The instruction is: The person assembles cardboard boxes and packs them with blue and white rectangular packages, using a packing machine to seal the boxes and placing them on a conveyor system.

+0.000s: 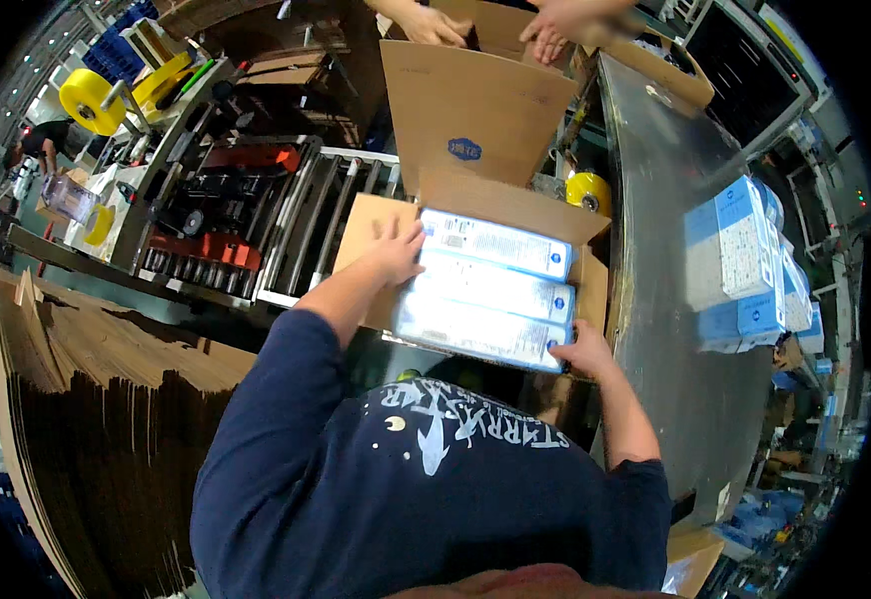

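An open cardboard carton stands in front of me, holding three long white-and-blue packs laid side by side: a far pack, a middle pack and a near pack. My left hand lies with fingers spread over the carton's left flap, fingertips at the left ends of the packs. At the near right corner my right hand grips the end of the near pack. Some of its fingers are hidden between the pack and the carton wall.
Beyond stands another tall open carton, with a co-worker's hands at its top. A roller conveyor runs left. Stacked flat cardboard is at lower left. A metal table on the right bears more white-and-blue packs.
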Tool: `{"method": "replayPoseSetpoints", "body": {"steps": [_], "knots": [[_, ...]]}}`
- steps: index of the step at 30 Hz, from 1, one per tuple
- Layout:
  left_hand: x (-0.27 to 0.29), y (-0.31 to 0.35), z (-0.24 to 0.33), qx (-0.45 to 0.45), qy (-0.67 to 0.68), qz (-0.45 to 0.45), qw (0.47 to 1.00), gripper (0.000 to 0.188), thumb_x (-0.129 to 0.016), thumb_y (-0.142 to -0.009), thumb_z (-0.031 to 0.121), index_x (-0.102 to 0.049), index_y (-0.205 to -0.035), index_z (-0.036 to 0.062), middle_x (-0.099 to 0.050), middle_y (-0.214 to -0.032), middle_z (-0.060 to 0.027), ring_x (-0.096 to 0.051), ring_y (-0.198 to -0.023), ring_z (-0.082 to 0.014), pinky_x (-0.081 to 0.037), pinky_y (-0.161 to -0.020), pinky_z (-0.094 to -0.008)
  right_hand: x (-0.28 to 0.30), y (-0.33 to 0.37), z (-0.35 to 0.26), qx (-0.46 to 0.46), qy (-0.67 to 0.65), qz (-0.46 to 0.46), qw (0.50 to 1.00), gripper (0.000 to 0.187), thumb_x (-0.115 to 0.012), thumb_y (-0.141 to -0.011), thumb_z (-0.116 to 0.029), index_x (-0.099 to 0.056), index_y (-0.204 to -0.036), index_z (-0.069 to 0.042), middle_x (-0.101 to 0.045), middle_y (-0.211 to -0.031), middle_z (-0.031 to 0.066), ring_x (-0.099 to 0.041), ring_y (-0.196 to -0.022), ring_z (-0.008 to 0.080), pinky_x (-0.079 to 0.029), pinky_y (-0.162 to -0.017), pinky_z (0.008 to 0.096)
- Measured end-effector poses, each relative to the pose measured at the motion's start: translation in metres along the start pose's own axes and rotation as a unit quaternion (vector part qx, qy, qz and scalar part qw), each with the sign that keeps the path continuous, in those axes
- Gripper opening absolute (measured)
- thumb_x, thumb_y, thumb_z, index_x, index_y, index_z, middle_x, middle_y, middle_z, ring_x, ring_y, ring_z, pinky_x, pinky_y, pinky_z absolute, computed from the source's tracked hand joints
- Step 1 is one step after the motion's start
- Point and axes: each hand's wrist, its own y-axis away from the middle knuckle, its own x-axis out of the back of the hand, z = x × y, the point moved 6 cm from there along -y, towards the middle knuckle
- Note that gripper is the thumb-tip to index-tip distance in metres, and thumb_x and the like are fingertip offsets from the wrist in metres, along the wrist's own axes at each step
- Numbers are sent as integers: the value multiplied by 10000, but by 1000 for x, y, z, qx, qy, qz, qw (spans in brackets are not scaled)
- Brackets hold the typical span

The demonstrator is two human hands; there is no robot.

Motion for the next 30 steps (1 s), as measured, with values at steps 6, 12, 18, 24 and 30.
{"method": "replayPoseSetpoints", "body": {"steps": [6,12,18,24,30], "knots": [[-62,91,-103,281,539,68,791,402,-675,-816,225,-496,-1083,-16,-615,-892,-80,-586,-800,-201,-488,-693,-335,-28,-46,45,39,-84,30,995,993,-800,-621,-315,-247,-1359,53,-514,-1225,248,-512,-1135,347,-406,-967,375],[49,94,2,-2,214,-55,975,357,-628,-805,348,-561,-986,48,-614,-797,-175,-609,-799,-351,-472,-693,-413,-86,-99,56,136,-242,-128,952,1003,-733,-706,-421,-183,-1390,65,-375,-1366,246,-387,-1260,334,-343,-1009,388],[2,85,26,-112,206,-259,937,667,-520,-818,591,-538,-1174,28,-480,-1213,-235,-520,-1085,-355,-438,-847,-420,-16,-91,79,-27,-407,129,904,499,-687,-787,-194,-472,-1195,-3,-559,-1137,118,-558,-989,239,-466,-832,374],[-23,131,3,-180,319,-308,878,927,-726,-672,560,-373,-1353,38,-511,-1234,-159,-521,-1063,-301,-417,-908,-372,2,-51,-72,432,-61,-42,899,451,-532,-879,-196,-454,-1291,-29,-518,-1266,172,-563,-1073,303,-444,-928,377],[42,36,-15,64,137,44,988,780,-805,-568,399,-487,-1242,169,-465,-1262,-108,-432,-1182,-320,-393,-895,-488,25,-92,-183,356,212,-52,909,372,-556,-836,-228,-568,-1175,-75,-534,-1237,154,-523,-1104,301,-423,-930,384]]}}
